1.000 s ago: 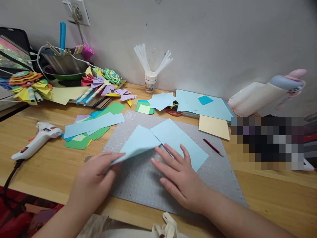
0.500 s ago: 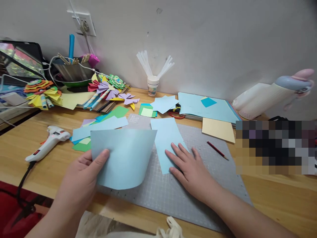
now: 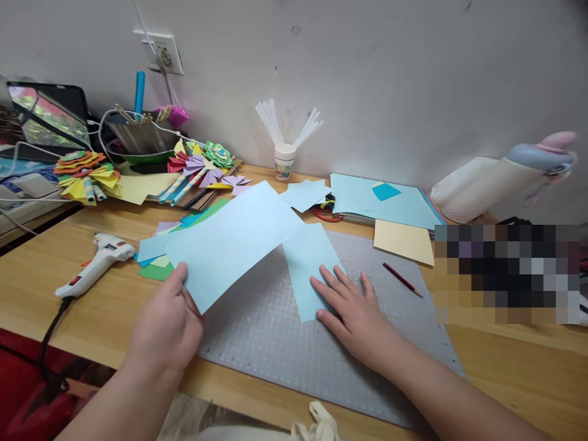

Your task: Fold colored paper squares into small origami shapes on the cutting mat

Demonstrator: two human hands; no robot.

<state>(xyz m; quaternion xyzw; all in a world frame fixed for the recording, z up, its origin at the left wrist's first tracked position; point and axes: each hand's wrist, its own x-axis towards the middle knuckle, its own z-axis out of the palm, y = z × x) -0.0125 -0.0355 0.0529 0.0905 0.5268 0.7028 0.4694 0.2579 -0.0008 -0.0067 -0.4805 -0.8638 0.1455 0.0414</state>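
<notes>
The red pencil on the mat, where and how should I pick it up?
The red pencil is probably best pinched at mid-barrel from above, across its long sides: it is slim and lies on the gray mat, sharpened tip toward you and to the right. The right hand, spread on a light blue sheet, is the nearer one.

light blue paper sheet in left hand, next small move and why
Perhaps set the light blue paper sheet aside leftward: the left hand grips its near end, while the right hand rests on another light blue paper piece on the grey gridded mat.
</notes>
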